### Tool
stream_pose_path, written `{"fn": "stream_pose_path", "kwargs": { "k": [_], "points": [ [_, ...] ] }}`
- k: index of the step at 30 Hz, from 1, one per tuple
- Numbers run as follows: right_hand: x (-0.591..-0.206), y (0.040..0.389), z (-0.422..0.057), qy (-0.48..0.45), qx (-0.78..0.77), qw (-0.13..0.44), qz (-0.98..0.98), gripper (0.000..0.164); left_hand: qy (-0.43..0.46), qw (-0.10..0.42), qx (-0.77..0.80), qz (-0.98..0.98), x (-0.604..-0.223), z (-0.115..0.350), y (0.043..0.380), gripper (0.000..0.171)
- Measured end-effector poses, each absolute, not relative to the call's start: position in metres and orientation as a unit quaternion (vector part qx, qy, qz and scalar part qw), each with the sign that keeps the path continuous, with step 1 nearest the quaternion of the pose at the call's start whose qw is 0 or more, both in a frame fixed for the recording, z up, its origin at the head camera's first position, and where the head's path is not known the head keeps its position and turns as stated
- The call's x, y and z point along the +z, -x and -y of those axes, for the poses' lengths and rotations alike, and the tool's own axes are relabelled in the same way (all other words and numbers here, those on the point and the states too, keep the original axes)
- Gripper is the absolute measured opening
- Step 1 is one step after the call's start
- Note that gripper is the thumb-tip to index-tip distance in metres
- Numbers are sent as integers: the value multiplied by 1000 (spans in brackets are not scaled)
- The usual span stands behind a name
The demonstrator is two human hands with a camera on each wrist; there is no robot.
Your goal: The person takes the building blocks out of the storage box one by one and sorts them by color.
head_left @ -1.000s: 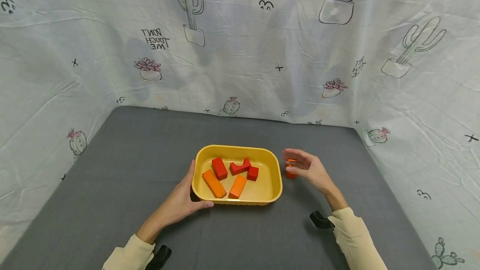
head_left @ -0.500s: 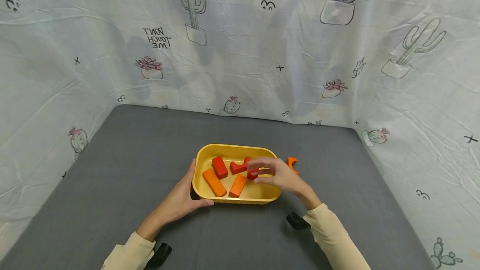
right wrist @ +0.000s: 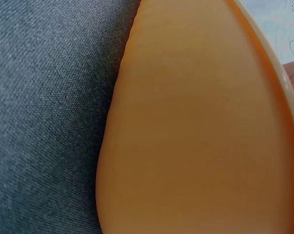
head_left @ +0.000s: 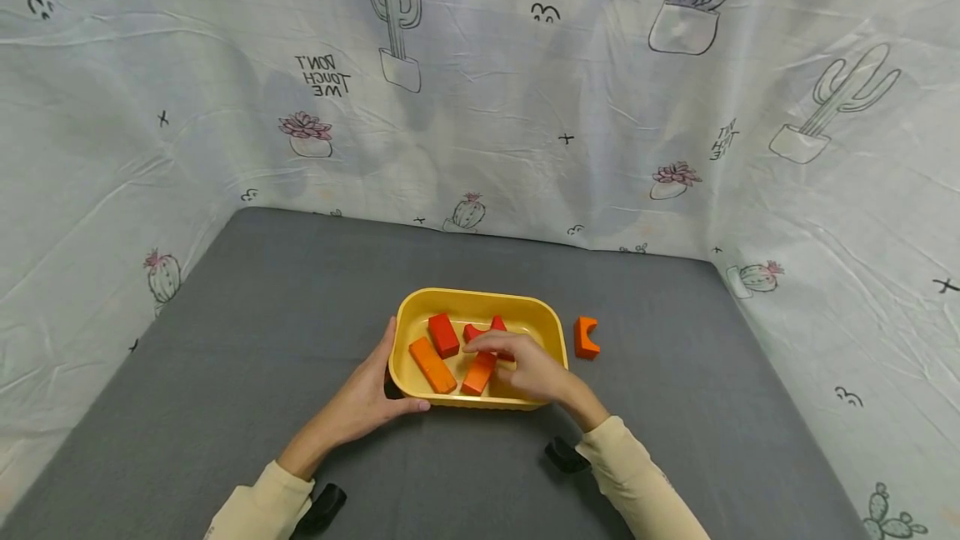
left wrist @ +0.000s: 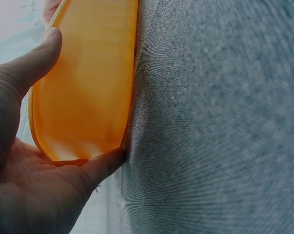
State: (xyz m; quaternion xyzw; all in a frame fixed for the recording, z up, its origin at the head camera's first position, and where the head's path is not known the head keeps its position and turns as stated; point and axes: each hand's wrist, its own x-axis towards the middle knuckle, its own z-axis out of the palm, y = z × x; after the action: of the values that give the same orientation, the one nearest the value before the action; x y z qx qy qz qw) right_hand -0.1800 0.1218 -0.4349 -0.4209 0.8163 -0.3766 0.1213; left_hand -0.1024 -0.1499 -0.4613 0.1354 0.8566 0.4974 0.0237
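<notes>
My left hand point(head_left: 367, 398) grips the left end of a yellow plastic tub point(head_left: 551, 332), thumb against its near side. In the left wrist view the thumb lies along the tub's wall point(left wrist: 88, 87) and a finger reaches under its lower edge. My right hand point(head_left: 534, 369) reaches into the tub from the right, fingers over an orange block point(head_left: 477, 377) and a notched red block point(head_left: 472, 332); whether they touch is unclear. A small red block is mostly hidden beneath this hand. Also in the tub are a red block point(head_left: 443, 335) and a longer orange block point(head_left: 432, 366).
An orange arch-shaped block point(head_left: 585, 338) lies on the grey cloth-covered table point(head_left: 300, 290), right of the tub. A white cactus-print curtain point(head_left: 495, 90) surrounds the back and sides. Black wrist straps with cameras point(head_left: 566, 455) sit below the cuffs.
My right hand has moved left from beside the orange arch block to inside the tub, uncovering that block. The left hand keeps its grip on the tub.
</notes>
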Motion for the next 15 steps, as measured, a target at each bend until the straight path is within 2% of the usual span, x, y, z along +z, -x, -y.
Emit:
{"fn": "stream_pose_path", "kwargs": {
  "k": [5,15],
  "points": [
    [-437,180,-121,438,-327,121,-828,53,-133,24,498,-857,-461,149,103,123],
    [-434,179,-122,439,-267,122,-849,36,-129,30,507,-852,-461,149,103,126]
  ]
}}
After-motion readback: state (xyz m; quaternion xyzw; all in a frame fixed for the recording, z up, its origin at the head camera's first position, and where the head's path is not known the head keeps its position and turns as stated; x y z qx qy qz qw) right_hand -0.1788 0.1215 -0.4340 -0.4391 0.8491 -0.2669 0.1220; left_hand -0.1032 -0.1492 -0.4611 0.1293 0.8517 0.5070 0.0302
